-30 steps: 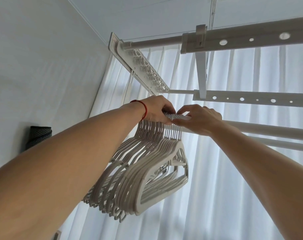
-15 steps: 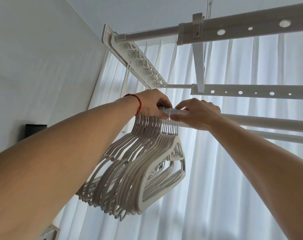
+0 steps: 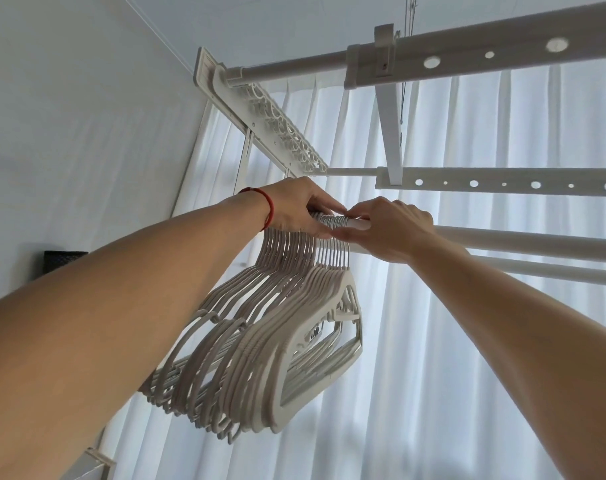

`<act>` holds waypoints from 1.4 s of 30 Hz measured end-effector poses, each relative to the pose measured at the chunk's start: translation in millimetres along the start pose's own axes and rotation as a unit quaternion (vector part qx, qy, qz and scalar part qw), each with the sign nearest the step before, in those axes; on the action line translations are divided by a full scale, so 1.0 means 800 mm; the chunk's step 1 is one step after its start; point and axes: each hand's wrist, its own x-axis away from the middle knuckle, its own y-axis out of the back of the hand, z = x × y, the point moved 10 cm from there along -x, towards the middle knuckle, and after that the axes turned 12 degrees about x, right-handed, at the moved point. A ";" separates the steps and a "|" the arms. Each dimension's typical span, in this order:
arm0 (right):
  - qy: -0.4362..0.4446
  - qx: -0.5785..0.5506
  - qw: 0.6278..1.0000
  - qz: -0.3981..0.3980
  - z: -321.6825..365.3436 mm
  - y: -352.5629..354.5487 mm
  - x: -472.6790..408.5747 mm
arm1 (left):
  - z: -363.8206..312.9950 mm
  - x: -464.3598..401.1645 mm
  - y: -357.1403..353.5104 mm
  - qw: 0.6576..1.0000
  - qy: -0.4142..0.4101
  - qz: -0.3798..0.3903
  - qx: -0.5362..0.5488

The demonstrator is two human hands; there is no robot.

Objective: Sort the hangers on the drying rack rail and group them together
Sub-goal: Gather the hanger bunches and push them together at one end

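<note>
Pale plastic hangers bunched tight on white drying rack rail, hooks pinched by left hand, right hand closed around rail just beside hooks, white curtain behind.

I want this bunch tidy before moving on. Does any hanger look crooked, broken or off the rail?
Nothing stands out. The hangers hang packed together, hooks side by side over the rail, between the left hand and right hand. Hooks under the fingers are hidden.
</note>
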 end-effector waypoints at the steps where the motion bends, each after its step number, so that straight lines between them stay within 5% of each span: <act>1: 0.004 0.001 1.000 0.001 0.000 0.001 0.000 | -0.001 0.000 0.000 1.000 0.001 -0.004 -0.002; 33: 0.045 -0.040 0.998 0.035 0.014 0.004 0.012 | 0.003 0.010 -0.002 0.998 0.038 -0.017 0.055; 42: 0.048 0.021 0.985 -0.167 -0.040 0.089 0.116 | -0.133 0.038 -0.010 0.990 -0.077 -0.079 -0.084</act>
